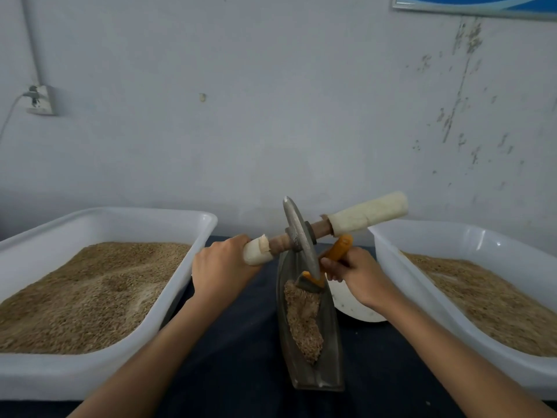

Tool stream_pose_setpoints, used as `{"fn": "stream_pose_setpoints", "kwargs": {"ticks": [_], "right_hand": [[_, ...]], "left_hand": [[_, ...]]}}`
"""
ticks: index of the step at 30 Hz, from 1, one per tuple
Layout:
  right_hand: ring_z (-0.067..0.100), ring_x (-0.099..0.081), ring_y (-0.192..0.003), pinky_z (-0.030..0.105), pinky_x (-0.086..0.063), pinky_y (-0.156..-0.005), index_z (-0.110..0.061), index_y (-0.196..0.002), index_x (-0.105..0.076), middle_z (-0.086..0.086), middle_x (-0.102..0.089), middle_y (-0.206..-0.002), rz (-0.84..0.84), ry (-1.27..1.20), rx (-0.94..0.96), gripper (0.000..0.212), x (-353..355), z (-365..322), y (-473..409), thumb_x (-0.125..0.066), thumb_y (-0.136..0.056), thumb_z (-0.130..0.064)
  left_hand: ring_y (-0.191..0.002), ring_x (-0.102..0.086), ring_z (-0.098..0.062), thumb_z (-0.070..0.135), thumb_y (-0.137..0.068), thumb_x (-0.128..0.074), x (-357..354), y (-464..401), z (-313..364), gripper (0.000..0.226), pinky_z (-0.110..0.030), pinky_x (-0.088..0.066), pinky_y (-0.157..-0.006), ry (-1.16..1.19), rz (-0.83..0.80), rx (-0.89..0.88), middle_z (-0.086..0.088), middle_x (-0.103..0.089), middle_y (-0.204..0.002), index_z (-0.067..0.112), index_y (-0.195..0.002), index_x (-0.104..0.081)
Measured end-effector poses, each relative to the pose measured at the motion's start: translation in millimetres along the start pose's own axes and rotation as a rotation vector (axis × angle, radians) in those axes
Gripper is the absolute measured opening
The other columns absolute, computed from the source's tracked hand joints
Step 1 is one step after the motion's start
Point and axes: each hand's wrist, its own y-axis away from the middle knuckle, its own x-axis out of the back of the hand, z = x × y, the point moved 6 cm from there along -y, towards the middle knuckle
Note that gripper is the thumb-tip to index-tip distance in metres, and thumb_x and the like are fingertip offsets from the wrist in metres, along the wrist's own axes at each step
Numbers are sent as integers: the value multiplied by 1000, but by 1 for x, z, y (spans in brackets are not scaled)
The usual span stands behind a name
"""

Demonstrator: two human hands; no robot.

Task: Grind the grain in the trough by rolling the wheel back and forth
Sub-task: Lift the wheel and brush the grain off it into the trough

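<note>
Wheel tipping: the wheel (pixel 299 236) leans on its axle with only the left hand (pixel 223 268) steadying it — my guess is it could roll off the trough (pixel 328 342) rim or drop sideways if that hold slackens.
Spill: the grain (pixel 303 318) is heaped along the near part of the trough, and a hard push from the orange scraper (pixel 334 253) could flick it over the side onto the dark cloth (pixel 241 342).
Pinch: the right hand (pixel 355 276) works just beside the wheel's lower edge, so a sudden roll could catch it.
Left fingers: curled round the left wrapped handle (pixel 256 251) of the axle.
Right fingers: clenched on the scraper's handle; the blade sits at the wheel's foot.
Right handle: the wrapped right grip (pixel 369 214) is free — no hand on it.
Grain versus fingers: nearer the camera than both hands, untouched by either.
</note>
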Motion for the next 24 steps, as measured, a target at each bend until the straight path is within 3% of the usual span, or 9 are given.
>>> {"fn": "stream_pose_setpoints", "kwargs": {"ticks": [3,5,8,12,18,21,24], "right_hand": [[2,-60,-63,23,-47,-62,-9,-78,-69,-5,-66,-66,191,-9,49,22,11,-1,4,-57,-96,-15],[1,-63,-69,19,-49,-67,-13,-82,-69,-6,-67,-72,240,-17,77,17,9,-1,3,-57,-95,-14],[2,-65,-79,20,-50,-73,-14,-92,-70,-7,-68,-81,213,-21,53,12,-1,6,-2,-58,-94,-12],[-5,-62,-75,14,-43,-70,-11,-93,-70,-8,-67,-80,104,-17,-28,14,-12,17,-3,-57,-96,-14],[4,-58,-60,25,-46,-65,3,-82,-68,3,-64,-66,23,-54,-59,23,-5,7,8,-56,-96,-11],[13,-59,-63,30,-48,-66,-6,-89,-70,15,-66,-72,153,-115,-53,19,11,-1,19,-54,-97,-10],[9,-58,-61,23,-45,-59,-12,-90,-70,11,-65,-70,325,-149,-12,19,30,-12,31,-52,-97,-11]], "left_hand": [[-56,-40,-6,49,-75,-68,-2,0,-3,23,-20,-16,-47,-1,1,3,14,-48,-60,27,-76,-63],[-57,-41,-7,49,-76,-67,-3,1,-5,22,-23,-19,-49,-6,3,12,13,-51,-61,27,-76,-62],[-60,-45,-7,50,-80,-62,-9,1,-8,22,-25,-26,-54,-44,-52,26,11,-58,-68,29,-79,-58],[-62,-51,-9,50,-82,-60,-13,1,-10,22,-25,-32,-56,-33,-87,24,11,-57,-68,29,-79,-55],[-62,-47,-5,51,-78,-65,-13,4,-11,24,-24,-29,-57,32,-93,54,15,-50,-64,31,-77,-52],[-61,-45,-7,50,-77,-66,-11,3,-11,24,-25,-27,-55,41,-81,68,15,-45,-61,33,-75,-49],[-60,-44,-8,49,-77,-67,-9,3,-10,23,-25,-26,-55,50,-68,76,15,-43,-59,32,-75,-50]]}}
